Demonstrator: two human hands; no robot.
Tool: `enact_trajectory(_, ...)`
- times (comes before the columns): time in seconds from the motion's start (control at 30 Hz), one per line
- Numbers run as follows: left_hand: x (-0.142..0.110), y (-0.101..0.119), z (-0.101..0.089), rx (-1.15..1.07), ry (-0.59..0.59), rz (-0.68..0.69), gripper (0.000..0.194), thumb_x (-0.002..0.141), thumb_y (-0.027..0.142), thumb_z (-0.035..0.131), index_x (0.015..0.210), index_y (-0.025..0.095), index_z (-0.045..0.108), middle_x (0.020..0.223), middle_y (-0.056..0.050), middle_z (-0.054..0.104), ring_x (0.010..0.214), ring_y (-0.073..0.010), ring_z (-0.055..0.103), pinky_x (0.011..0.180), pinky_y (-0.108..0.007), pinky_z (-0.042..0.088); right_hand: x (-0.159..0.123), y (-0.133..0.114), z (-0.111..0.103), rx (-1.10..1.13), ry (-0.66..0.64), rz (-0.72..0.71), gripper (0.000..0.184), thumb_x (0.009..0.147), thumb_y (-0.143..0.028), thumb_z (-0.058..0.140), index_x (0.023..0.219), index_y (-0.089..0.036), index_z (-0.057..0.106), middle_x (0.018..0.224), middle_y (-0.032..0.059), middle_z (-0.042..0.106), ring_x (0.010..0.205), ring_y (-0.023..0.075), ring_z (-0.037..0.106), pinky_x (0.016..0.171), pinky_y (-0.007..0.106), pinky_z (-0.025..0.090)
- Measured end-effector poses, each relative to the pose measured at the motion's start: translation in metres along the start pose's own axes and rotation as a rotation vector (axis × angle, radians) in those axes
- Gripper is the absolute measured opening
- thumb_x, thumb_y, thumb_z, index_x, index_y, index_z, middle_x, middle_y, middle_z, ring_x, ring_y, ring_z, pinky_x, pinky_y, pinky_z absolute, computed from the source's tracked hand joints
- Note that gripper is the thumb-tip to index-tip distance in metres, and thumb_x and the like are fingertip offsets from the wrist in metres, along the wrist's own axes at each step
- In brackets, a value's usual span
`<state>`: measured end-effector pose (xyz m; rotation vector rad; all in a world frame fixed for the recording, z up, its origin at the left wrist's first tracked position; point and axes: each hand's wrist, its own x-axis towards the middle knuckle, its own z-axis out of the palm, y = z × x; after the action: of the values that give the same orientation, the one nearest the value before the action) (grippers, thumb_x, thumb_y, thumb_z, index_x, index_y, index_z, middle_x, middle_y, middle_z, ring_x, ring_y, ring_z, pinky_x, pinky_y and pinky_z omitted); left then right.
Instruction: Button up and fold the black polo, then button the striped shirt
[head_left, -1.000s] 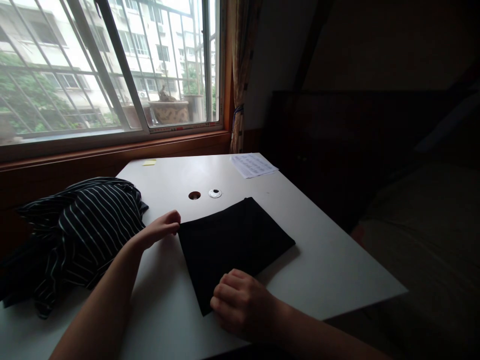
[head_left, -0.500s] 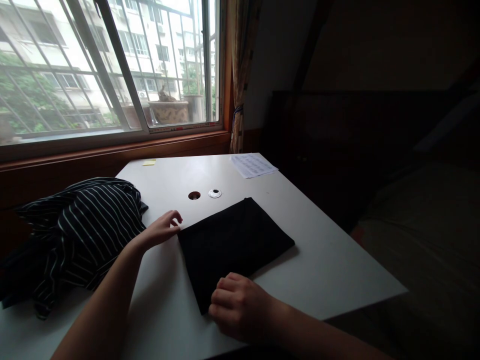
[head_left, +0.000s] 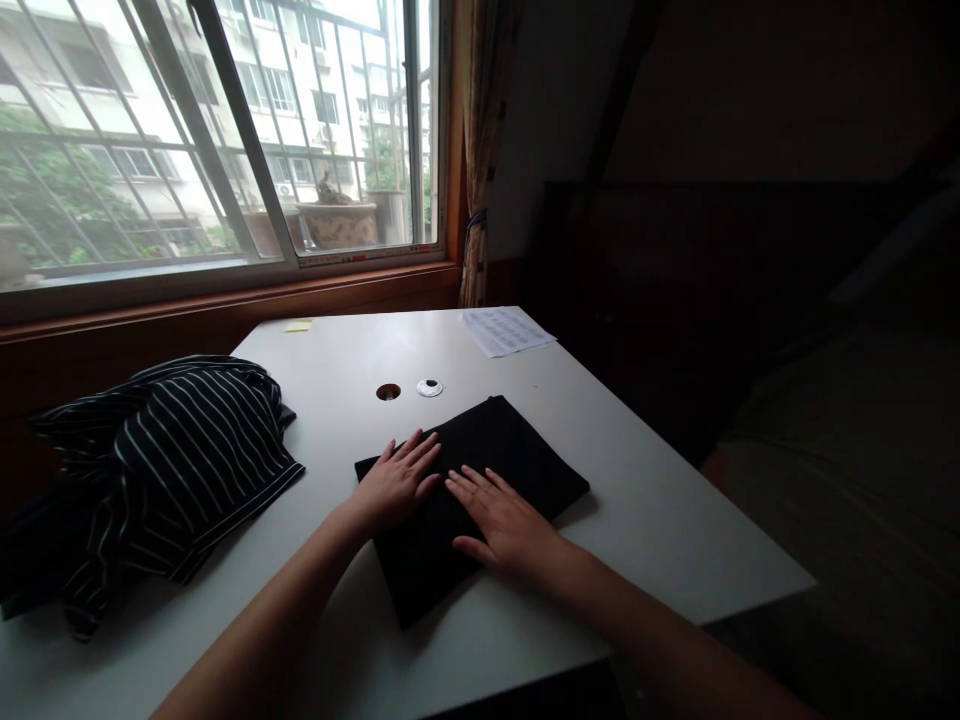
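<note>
A folded black cloth, perhaps a garment, lies flat on the white table in front of me. On its left part rests my left hand, palm down with the fingers spread. My right hand lies flat on the cloth's middle, its fingers stretched out towards the left hand. The two hands are close together but apart. What kind of garment the black cloth is cannot be made out.
A heap of black-and-white striped clothing sits at the table's left. Farther back are a round cable hole, its white cover, printed sheets and a yellow sticky note. A barred window stands behind.
My left hand has moved from the cloth's left corner onto it. My right hand has gone from the near edge up to the middle, its curled fingers now flattened. The cloth stays in place.
</note>
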<state>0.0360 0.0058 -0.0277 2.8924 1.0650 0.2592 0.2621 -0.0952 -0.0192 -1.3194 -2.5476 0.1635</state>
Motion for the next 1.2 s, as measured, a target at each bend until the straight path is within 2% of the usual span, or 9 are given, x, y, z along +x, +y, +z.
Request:
enact_trajectory(0.13,0.000,-0.010,0.003,0.004,-0.045,-0.054,0.061,0.101,0.051,0.031,0.155,0.024,0.023,0.162,-0.003,0.016,0.151,-0.0276,0.009,0.119,-0.056,0.021,-0.005,0.001,0.003,0.051,-0.099,0.005,0.069,0.095,-0.059,0.044,0.154,-0.026,0.029,0.160,0.0065,0.026,0.149,0.0255,0.019,0.122,0.052,0.015)
enact_trajectory(0.37,0.001,-0.007,0.002,0.015,-0.074,-0.118,0.064,0.100,0.052,0.033,0.156,0.024,0.020,0.163,-0.001,0.012,0.151,-0.0289,0.006,0.119,-0.057,0.019,-0.014,0.001,-0.002,0.108,-0.147,-0.006,0.074,0.094,-0.060,0.046,0.155,-0.026,0.025,0.162,0.0068,0.021,0.150,0.0253,0.016,0.122,0.050,0.012)
enact_trajectory(0.47,0.001,-0.008,0.003,0.006,-0.077,-0.132,0.064,0.099,0.053,0.033,0.156,0.025,0.020,0.163,-0.002,0.012,0.151,-0.0295,0.007,0.119,-0.057,0.019,-0.016,0.003,-0.008,0.138,-0.157,-0.027,0.072,0.095,-0.061,0.045,0.155,-0.026,0.025,0.161,0.0073,0.024,0.149,0.0245,0.019,0.122,0.048,0.014)
enact_trajectory(0.6,0.000,-0.010,0.006,-0.012,-0.059,-0.131,0.066,0.099,0.056,0.032,0.156,0.025,0.019,0.163,-0.003,0.012,0.150,-0.0307,0.009,0.119,-0.057,0.018,-0.011,0.013,-0.018,0.151,-0.131,-0.033,0.061,0.099,-0.056,0.038,0.152,-0.027,0.033,0.159,0.0068,0.031,0.148,0.0223,0.025,0.121,0.047,0.021)
enact_trajectory(0.77,-0.001,-0.008,0.006,-0.027,-0.040,-0.139,0.066,0.099,0.056,0.033,0.156,0.026,0.021,0.163,-0.005,0.014,0.150,-0.0319,0.010,0.118,-0.058,0.018,0.011,0.047,-0.018,0.047,-0.041,0.071,0.061,0.100,-0.057,0.032,0.152,-0.026,0.034,0.159,0.0072,0.030,0.148,0.0249,0.022,0.120,0.052,0.020)
enact_trajectory(1.0,-0.001,-0.009,0.005,-0.037,-0.069,-0.155,0.066,0.099,0.058,0.030,0.156,0.028,0.018,0.163,-0.003,0.011,0.150,-0.0321,0.008,0.118,-0.057,0.016,0.057,0.116,-0.009,-0.052,-0.078,0.222,0.069,0.099,-0.063,0.023,0.153,-0.022,0.031,0.161,0.0065,0.024,0.149,0.0245,0.019,0.122,0.047,0.014)
enact_trajectory(1.2,-0.001,-0.009,0.005,-0.043,-0.085,-0.161,0.067,0.099,0.058,0.029,0.157,0.026,0.018,0.163,-0.004,0.010,0.150,-0.0324,0.008,0.118,-0.058,0.015,0.076,0.146,-0.006,-0.054,-0.095,0.336,0.073,0.097,-0.065,0.021,0.156,-0.022,0.024,0.163,0.0035,0.016,0.150,0.0241,0.015,0.122,0.046,0.014)
